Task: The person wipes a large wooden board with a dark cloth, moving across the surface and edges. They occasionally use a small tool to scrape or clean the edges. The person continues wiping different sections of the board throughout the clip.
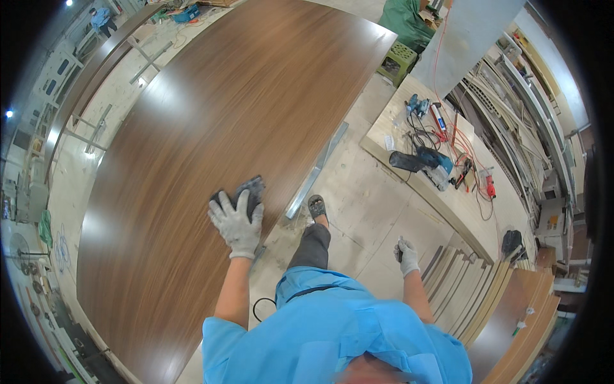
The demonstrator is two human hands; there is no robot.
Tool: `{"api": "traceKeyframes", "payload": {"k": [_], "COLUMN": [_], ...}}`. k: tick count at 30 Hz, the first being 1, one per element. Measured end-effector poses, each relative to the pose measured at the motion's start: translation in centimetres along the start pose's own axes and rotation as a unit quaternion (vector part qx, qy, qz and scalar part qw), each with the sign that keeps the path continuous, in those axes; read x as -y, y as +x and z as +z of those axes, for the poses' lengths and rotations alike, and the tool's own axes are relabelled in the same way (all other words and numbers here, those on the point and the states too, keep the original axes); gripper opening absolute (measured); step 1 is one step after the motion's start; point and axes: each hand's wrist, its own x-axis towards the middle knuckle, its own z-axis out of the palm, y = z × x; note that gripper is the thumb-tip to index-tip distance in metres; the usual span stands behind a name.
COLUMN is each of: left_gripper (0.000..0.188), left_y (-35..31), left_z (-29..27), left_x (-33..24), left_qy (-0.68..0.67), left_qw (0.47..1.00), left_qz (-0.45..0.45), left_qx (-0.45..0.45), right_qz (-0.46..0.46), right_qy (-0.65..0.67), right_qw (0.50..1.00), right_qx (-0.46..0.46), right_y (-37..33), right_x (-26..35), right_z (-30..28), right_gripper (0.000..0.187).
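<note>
A large brown wood-grain panel [192, 128] spans the left and middle of the view. My left hand [238, 225], in a light grey glove, presses a bunched dark grey rag [252, 191] onto its surface near the right edge. Its fingers are spread over the rag, with folds showing between thumb and forefinger. Off to the right, away from the panel, my right hand [409, 259] hangs low over the floor, also gloved. It is closed around a small dark object [400, 249], whose kind I cannot make out.
Right of me, a pale worktable [409, 173] holds power tools [428, 163], cords and a red-handled tool. Stacked boards [467, 281] stand near my right arm. A green stool [398, 63] is beyond the panel. Metal bars [316, 169] lie beside it. Another person [101, 20] stands far left.
</note>
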Motion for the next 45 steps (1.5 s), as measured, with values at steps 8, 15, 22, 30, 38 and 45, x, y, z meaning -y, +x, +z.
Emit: {"api": "traceKeyframes", "payload": {"k": [8, 15, 22, 30, 38, 45], "left_gripper": [0.052, 0.051, 0.053, 0.061, 0.051, 0.037], "left_y": [18.2, 26.4, 20.1, 16.7, 34.8, 54.0], "left_z": [5.6, 9.6, 5.4, 5.7, 13.5, 22.0], "left_x": [-13.7, -24.7, -17.3, -14.4, -35.2, -55.5], "left_qy": [-0.077, -0.164, -0.091, 0.008, -0.113, -0.186], "left_qw": [0.992, 0.968, 0.989, 0.994, 0.986, 0.953], "left_qz": [0.092, 0.187, 0.103, -0.089, 0.124, 0.237], "left_qx": [0.029, 0.025, 0.055, 0.061, 0.024, 0.03], "right_qz": [-0.067, -0.13, -0.068, 0.112, -0.02, -0.212], "right_qy": [-0.105, -0.074, -0.164, -0.256, -0.217, -0.211], "right_qw": [0.991, 0.983, 0.982, 0.96, 0.975, 0.954], "right_qx": [0.053, 0.11, 0.063, -0.007, 0.039, 0.023], "right_y": [8.0, 10.5, 16.3, 23.5, 38.4, 45.2], "right_x": [16.5, 25.1, 23.6, 20.5, 31.7, 40.0], "right_z": [9.4, 16.4, 12.3, 1.8, 3.1, 2.5], "right_gripper": [0.014, 0.014, 0.014, 0.01, 0.021, 0.012]}}
